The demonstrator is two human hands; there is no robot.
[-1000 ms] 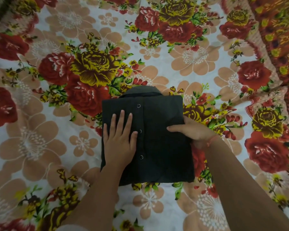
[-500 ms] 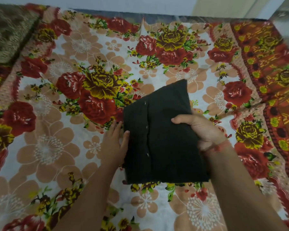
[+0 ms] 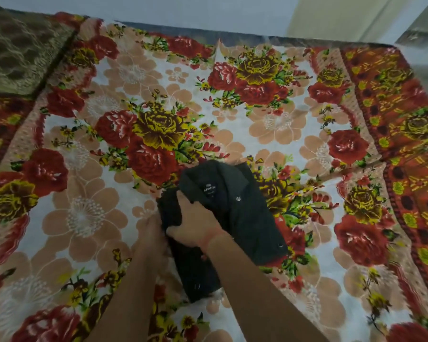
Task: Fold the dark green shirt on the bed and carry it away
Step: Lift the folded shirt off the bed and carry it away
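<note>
The dark green shirt (image 3: 235, 218) is folded into a compact bundle and sits low in the middle of the view, over the bed (image 3: 269, 304), tilted so its collar end points up and to the left. Whether its lower edge touches the bedsheet or hangs just above it cannot be told. A small label (image 3: 210, 190) with white lettering shows inside the collar, and a pale button (image 3: 238, 198) sits just to its right on the placket.

The right hand (image 3: 194, 227) crosses in from the lower right and is clamped on the left part of the bundle, thumb on top near the collar and fingers curled around the cloth. The left hand (image 3: 151, 229) comes up from below and is mostly hidden behind the shirt and the right hand; it lies against the bundle's left edge, and its grip cannot be told.

The floral bedsheet (image 3: 89, 213), white with large red, yellow and peach flowers, covers the bed all around the shirt. Its orange-red patterned border (image 3: 393, 107) runs down the right side. A dark brown patterned cloth (image 3: 17, 50) lies at the far left corner. Beyond the bed's far edge stands a pale wall (image 3: 183, 8). The forearms block the stretch of sheet directly below the shirt.
</note>
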